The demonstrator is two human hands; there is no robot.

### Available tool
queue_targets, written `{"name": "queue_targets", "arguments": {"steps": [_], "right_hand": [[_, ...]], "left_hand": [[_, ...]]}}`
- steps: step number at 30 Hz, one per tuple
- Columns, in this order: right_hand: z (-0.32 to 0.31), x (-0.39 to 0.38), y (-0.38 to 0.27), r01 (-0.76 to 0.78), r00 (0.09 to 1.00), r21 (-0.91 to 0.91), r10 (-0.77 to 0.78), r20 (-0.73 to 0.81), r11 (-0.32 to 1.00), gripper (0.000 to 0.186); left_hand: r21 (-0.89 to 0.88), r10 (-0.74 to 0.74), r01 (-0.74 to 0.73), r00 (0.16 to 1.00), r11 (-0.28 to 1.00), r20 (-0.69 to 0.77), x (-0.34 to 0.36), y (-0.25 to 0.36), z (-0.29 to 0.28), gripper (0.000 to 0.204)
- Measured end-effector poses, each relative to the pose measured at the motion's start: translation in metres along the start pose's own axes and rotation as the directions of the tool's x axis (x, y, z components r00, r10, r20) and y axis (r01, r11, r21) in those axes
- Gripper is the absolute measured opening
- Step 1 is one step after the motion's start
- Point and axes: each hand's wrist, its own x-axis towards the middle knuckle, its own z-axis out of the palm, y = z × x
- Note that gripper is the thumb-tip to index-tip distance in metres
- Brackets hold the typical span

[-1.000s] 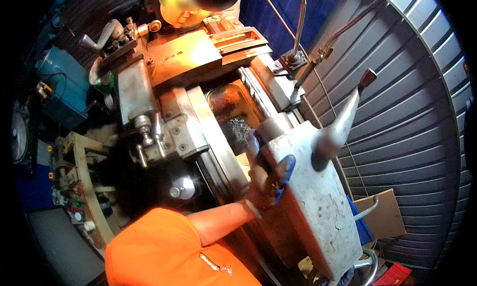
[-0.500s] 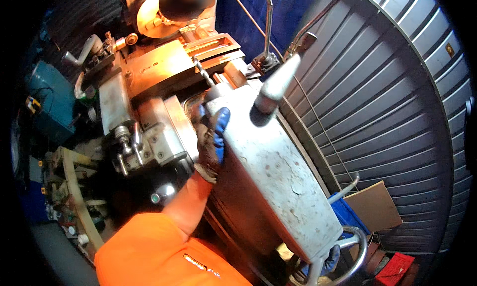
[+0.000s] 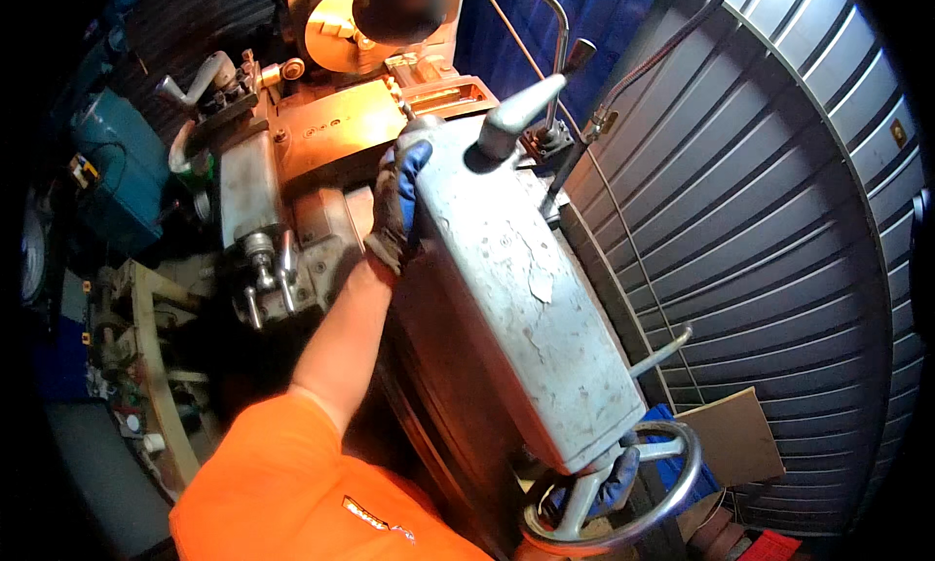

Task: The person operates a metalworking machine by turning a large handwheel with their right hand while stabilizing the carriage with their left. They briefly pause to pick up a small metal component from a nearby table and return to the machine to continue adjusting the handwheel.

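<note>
My left hand [image 3: 400, 205], in a blue and dark work glove, grips the near upper edge of a worn grey lathe tailstock [image 3: 531, 288] close to its front end. At the tailstock's other end, my right hand [image 3: 614, 483], in a similar glove, is closed around part of the metal handwheel [image 3: 693, 464], partly hidden by the rim and spokes. A grey clamping lever [image 3: 521, 113] with a dark knob stands up from the tailstock top. Only a little of the drill bit [image 3: 404, 108] shows ahead of the tailstock, beside the carriage cover [image 3: 331, 123].
The chuck [image 3: 336, 30] sits under warm light at the far end, partly behind a dark round lamp head [image 3: 399, 11]. Carriage handles [image 3: 261, 259] stick out left of my forearm. A ribbed metal wall [image 3: 769, 240] runs along the right. A cardboard sheet [image 3: 735, 434] leans near the handwheel.
The tailstock has slid along the bed toward the chuck, with my left hand still on it and my right at the handwheel. Less of the drill bit shows. The view has shifted slightly.
</note>
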Motion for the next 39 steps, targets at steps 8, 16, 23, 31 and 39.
{"name": "queue_targets", "arguments": {"steps": [8,16,23,31,39], "right_hand": [[0.051,0.032,-0.027,0.256,0.962,-0.054,-0.249,0.112,0.965,0.048],[0.085,0.047,-0.024,-0.091,0.992,0.224,0.069,0.103,0.97,0.043],[0.085,0.037,-0.031,-0.274,0.958,0.291,0.234,0.164,0.917,0.039],[0.088,0.005,-0.033,-0.326,0.939,0.274,0.275,0.208,0.905,0.034],[0.139,0.05,-0.035,-0.331,0.94,0.396,0.264,0.216,0.857,0.03]], "left_hand": [[0.001,0.094,-0.094,0.989,0.996,0.115,0.056,-0.002,-0.027,0.039],[0.059,-0.342,0.342,0.94,0.938,-0.016,0.04,0.007,-0.01,0.066],[-0.021,-0.318,0.318,0.948,0.948,0.007,0.027,0.006,-0.012,0.057],[-0.101,-0.189,0.188,0.982,0.977,-0.003,0.008,0.005,-0.013,0.05],[-0.056,-0.355,0.363,0.927,0.93,0.118,0.118,0.0,-0.05,0.066]]}}
